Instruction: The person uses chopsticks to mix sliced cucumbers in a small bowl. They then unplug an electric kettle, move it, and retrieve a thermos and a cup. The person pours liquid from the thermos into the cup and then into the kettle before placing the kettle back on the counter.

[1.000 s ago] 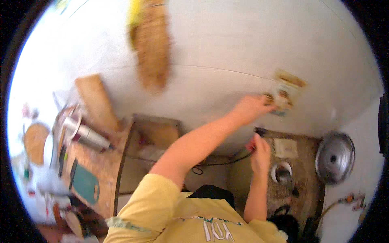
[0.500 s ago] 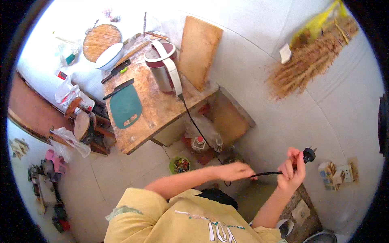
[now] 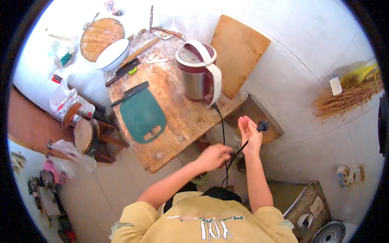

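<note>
A steel and maroon soymilk maker (image 3: 195, 83) with a white handle stands upright on the wooden table (image 3: 178, 129). Its black power cord (image 3: 223, 129) drops from the base past the table's front edge and loops down near my body. My left hand (image 3: 214, 157) is closed around the cord in front of the table, its fingertips partly hidden. Raised to the right of it, my right hand (image 3: 251, 137) holds the cord's end between thumb and palm, fingers fairly straight. The black plug (image 3: 263, 126) sticks out beside the thumb.
A green cutting board (image 3: 142, 115) with a knife across it, a white basin (image 3: 112, 54) and a leaning wooden board (image 3: 239, 54) are on the table. Wall sockets (image 3: 355, 175) and a broom (image 3: 348, 97) are at right. Stools (image 3: 84, 135) stand left.
My right hand has moved left and away from the wall sockets, bringing the plug near the table. The left hand has shifted slightly left and upward. My view has turned, so the table sits further right.
</note>
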Demonstrator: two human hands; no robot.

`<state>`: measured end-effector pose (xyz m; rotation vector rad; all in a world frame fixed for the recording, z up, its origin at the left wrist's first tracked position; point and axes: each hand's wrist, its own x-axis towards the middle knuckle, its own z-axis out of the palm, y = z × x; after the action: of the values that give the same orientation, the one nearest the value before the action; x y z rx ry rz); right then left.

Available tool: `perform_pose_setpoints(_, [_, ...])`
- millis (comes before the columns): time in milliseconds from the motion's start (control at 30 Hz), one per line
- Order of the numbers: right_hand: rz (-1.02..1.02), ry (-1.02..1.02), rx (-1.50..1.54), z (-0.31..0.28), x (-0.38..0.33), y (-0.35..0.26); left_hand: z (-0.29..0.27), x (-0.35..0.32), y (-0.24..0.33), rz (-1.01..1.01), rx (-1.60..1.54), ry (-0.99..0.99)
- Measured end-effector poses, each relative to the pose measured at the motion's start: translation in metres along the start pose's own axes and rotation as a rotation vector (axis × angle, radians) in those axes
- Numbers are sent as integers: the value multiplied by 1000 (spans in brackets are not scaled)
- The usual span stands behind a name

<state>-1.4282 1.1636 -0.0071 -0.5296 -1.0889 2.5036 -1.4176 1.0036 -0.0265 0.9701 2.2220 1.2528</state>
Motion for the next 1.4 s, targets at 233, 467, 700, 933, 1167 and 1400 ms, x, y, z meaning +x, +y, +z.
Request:
perform_pose_setpoints(233, [147,215,6,17,32,64,-102,90,-56,-69,-127,387])
perform_pose_setpoints(467, [128,222,-733,-1,102,118,-91,162,-60,-151,24,633])
perform_pose_setpoints(700, [211,-64,-743,-2,120,128,-102,165,-79,-221,230,503])
perform_pose_setpoints(933, [487,31,-363,11,102,112,-100,164,-73,-235,208,533])
perform_pose_setpoints(1167, [569,188,-326,-53,100,87,-103,162,-63,-227,196,484])
perform_pose_setpoints(1400, [871,-231,215,-37,-34,18,-101,157,-55,-255,107,564])
